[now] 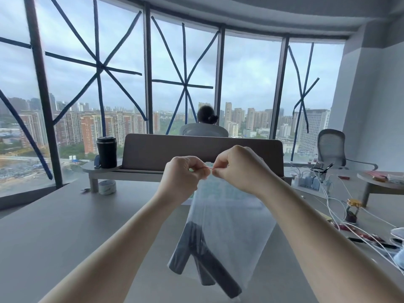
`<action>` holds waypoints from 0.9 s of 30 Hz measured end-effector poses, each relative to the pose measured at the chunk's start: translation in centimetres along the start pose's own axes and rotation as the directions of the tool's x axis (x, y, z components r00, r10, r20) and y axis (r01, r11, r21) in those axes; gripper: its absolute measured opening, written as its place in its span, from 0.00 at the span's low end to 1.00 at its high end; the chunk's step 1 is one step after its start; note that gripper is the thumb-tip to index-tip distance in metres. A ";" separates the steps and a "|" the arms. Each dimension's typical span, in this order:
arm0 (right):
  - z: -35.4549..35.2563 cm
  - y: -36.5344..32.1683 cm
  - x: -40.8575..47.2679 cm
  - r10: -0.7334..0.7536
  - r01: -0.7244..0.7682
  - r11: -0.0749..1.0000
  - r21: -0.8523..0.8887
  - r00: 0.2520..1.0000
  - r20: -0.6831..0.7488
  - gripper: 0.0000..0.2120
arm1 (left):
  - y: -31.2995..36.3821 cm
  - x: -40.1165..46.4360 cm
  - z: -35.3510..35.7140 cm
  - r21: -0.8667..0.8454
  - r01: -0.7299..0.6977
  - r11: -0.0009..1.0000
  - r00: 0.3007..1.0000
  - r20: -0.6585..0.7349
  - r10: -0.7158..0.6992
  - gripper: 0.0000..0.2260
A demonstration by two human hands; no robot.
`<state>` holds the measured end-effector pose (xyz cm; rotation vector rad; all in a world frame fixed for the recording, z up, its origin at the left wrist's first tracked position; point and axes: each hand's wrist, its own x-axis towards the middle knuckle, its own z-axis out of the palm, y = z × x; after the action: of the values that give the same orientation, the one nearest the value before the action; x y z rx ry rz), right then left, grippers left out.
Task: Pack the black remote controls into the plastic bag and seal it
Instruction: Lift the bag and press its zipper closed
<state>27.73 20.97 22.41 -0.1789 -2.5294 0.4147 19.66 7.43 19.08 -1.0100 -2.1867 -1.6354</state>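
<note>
A clear plastic bag [236, 226] hangs in the air above the grey table [65, 226]. Its top edge with a red seal strip is pinched between both my hands. My left hand [181, 178] grips the strip on the left, and my right hand [238, 169] grips it just to the right, fingertips almost touching. Inside the bag, three black remote controls [196, 254] lie slanted and overlapping at the lower left corner, seen through the plastic.
A desk shelf [105, 171] holds a black tumbler [106, 152], with a tape roll [106, 187] below it. White cables [341, 215], chargers and a small jar [352, 212] crowd the right side. A person sits behind the divider [153, 149], and an office chair [331, 147] stands at right.
</note>
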 end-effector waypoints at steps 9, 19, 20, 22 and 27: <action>0.7 0.1 0.2 -0.038 0.034 0.996 0.083 0.998 0.048 0.07 | -0.9 0.1 0.6 -0.010 0.008 1.000 0.998 -0.064 -0.009 0.07; 1.3 1.6 -2.1 -0.026 0.024 0.997 -0.076 0.999 -0.018 0.08 | -2.2 0.1 -1.3 -0.106 0.044 0.993 0.971 -0.228 -0.068 0.07; 1.2 1.7 -2.3 -0.032 0.030 0.996 -0.089 0.999 -0.028 0.08 | -2.3 0.2 -1.7 -0.108 0.048 0.993 0.969 -0.236 -0.072 0.07; 1.1 2.0 -2.5 -0.038 0.033 0.993 -0.111 0.998 -0.047 0.08 | -2.6 0.4 -2.6 -0.120 0.053 0.991 0.961 -0.264 -0.084 0.06; 0.8 2.3 -2.9 -0.049 0.042 0.992 -0.122 0.997 -0.057 0.08 | -3.5 0.7 -4.9 -0.141 0.066 0.988 0.942 -0.318 -0.108 0.06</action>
<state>29.78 22.33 19.57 -0.1759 -2.4955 0.2352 15.88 2.76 18.59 -0.6221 -1.9520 -1.8516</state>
